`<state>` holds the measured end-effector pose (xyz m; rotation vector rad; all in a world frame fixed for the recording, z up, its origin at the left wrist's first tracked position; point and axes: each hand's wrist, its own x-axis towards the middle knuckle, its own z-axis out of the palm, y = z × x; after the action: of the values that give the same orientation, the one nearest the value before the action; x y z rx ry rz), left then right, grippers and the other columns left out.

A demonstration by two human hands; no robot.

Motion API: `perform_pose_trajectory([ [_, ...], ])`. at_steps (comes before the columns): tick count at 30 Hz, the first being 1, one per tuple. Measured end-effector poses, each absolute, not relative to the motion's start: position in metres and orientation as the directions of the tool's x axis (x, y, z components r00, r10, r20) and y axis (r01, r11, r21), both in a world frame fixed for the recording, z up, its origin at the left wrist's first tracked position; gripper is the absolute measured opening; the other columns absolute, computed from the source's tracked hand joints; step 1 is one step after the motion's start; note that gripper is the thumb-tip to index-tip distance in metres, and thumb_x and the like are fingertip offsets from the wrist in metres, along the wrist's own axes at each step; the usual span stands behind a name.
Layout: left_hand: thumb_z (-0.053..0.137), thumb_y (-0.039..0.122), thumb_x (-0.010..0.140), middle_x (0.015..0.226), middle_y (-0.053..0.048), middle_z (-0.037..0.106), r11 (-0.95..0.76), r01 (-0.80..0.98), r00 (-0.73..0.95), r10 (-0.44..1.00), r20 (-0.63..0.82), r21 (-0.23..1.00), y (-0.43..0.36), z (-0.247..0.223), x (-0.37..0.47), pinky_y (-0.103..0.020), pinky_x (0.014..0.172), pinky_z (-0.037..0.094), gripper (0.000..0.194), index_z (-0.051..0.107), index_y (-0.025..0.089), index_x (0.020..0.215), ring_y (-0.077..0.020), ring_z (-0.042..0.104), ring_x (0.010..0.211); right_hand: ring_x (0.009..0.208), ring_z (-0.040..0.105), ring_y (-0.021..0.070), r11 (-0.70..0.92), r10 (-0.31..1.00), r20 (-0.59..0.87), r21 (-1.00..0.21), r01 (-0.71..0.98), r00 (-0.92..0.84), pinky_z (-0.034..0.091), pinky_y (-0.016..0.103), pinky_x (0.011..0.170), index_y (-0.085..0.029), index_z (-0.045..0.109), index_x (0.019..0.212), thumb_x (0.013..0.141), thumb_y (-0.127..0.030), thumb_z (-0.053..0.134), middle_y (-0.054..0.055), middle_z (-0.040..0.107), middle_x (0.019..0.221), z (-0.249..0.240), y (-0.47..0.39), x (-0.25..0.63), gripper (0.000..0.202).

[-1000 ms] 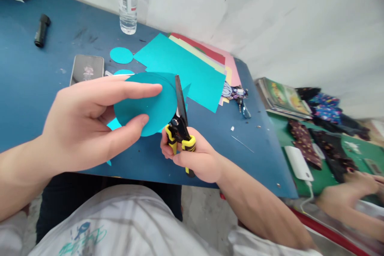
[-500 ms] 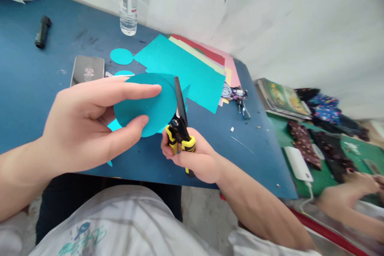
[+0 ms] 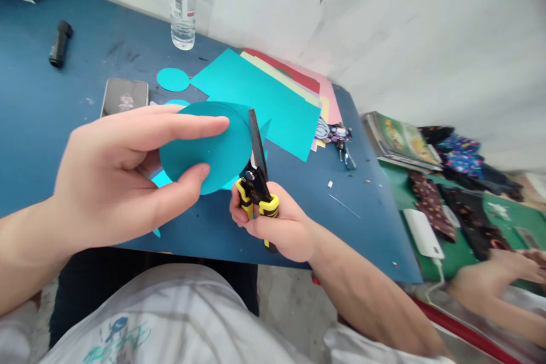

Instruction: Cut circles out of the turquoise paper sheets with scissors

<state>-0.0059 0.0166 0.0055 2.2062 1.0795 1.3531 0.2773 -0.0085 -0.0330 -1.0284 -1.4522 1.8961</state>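
- One view, from the wearer's head, facing forward and steeply down over the white printed shirt (image 3: 183, 307) along the bottom edge.
- Near range: left hand (image 3: 111, 176) looms largest, right hand (image 3: 284, 222) a bit farther off, blue tabletop (image 3: 367, 239) behind both.
- Top: reaches pale wall (image 3: 405, 28); water bottle (image 3: 183, 11) cropped by upper edge.
- Right: takes in green tabletop (image 3: 392, 182), blurring outward.

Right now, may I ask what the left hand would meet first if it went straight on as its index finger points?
Probably the dark scissors blade, beyond the turquoise paper disc the left hand holds, though depth is unclear.
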Motion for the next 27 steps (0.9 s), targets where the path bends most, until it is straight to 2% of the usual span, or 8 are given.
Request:
perform_pose_trajectory([
  [2,0.086,0.046,0.101,0.086,-0.001,0.069,-0.676,0.384,0.205,0.726,0.656,0.629,0.019,0.012,0.003,-0.033,0.050,0.038,0.038,0.089,0.041,0.139,-0.0177,0.053,0.067,0.077,0.051,0.0172,-0.281,0.782,-0.252,-0.959,0.039,-0.570,0.043,0.033,0.068,-0.025,0.065,0.097,0.081,-0.009,0.076,-0.002,0.064,0.088,-0.033,-0.009,0.278,0.025],
  [5,0.098,0.051,0.088,0.085,-0.002,0.070,-0.720,0.325,0.126,0.675,0.727,0.613,0.029,0.026,0.023,-0.033,0.053,0.051,0.056,0.087,0.040,0.142,-0.0230,0.064,0.075,0.076,0.052,0.0172,-0.285,0.781,-0.257,-0.958,0.042,-0.569,0.043,0.033,0.068,-0.026,0.066,0.098,0.081,-0.010,0.076,-0.003,0.064,0.088,-0.034,-0.009,0.278,0.026],
  [10,0.100,0.053,0.084,0.092,-0.003,0.074,-0.721,0.344,0.119,0.669,0.733,0.602,0.037,0.034,0.034,-0.033,0.060,0.062,0.063,0.086,0.038,0.144,-0.0261,0.072,0.085,0.076,0.052,0.0164,-0.266,0.785,-0.231,-0.964,0.025,-0.575,0.042,0.032,0.068,-0.025,0.065,0.098,0.082,-0.008,0.074,-0.003,0.064,0.087,-0.035,-0.009,0.278,0.026],
  [14,0.095,0.051,0.091,0.092,-0.002,0.073,-0.703,0.367,0.167,0.694,0.701,0.609,0.024,0.020,0.011,-0.030,0.054,0.052,0.053,0.088,0.037,0.141,-0.0214,0.067,0.078,0.075,0.052,0.0157,-0.262,0.787,-0.225,-0.965,0.019,-0.574,0.043,0.032,0.067,-0.025,0.066,0.097,0.080,-0.008,0.074,-0.004,0.064,0.086,-0.035,-0.008,0.278,0.025],
  [16,0.085,0.048,0.101,0.091,0.000,0.071,-0.672,0.413,0.217,0.728,0.650,0.614,0.018,0.012,0.000,-0.030,0.051,0.041,0.039,0.088,0.039,0.139,-0.0159,0.057,0.070,0.074,0.053,0.0157,-0.266,0.791,-0.228,-0.964,0.017,-0.568,0.044,0.031,0.066,-0.025,0.066,0.096,0.077,-0.009,0.075,-0.004,0.064,0.085,-0.035,-0.008,0.277,0.026],
  [18,0.077,0.045,0.108,0.092,0.002,0.069,-0.653,0.450,0.256,0.748,0.612,0.610,0.014,0.007,-0.006,-0.033,0.051,0.035,0.034,0.087,0.041,0.140,-0.0131,0.049,0.067,0.073,0.053,0.0156,-0.272,0.792,-0.231,-0.962,0.013,-0.565,0.044,0.031,0.066,-0.025,0.066,0.095,0.075,-0.008,0.075,-0.005,0.064,0.084,-0.035,-0.009,0.276,0.028],
  [23,0.076,0.044,0.109,0.091,0.004,0.065,-0.655,0.452,0.278,0.749,0.602,0.606,0.016,0.006,-0.005,-0.034,0.051,0.033,0.035,0.085,0.041,0.143,-0.0111,0.042,0.064,0.072,0.050,0.0147,-0.280,0.795,-0.232,-0.960,0.000,-0.561,0.042,0.030,0.064,-0.025,0.065,0.093,0.075,-0.007,0.074,-0.004,0.062,0.084,-0.034,-0.010,0.276,0.027],
  [27,0.075,0.042,0.109,0.094,0.004,0.070,-0.644,0.441,0.267,0.759,0.594,0.624,0.014,0.007,-0.006,-0.035,0.050,0.034,0.035,0.085,0.040,0.142,-0.0117,0.044,0.063,0.071,0.049,0.0142,-0.290,0.787,-0.235,-0.957,-0.006,-0.570,0.041,0.029,0.063,-0.025,0.065,0.093,0.076,-0.006,0.073,-0.005,0.061,0.083,-0.034,-0.009,0.276,0.027],
])
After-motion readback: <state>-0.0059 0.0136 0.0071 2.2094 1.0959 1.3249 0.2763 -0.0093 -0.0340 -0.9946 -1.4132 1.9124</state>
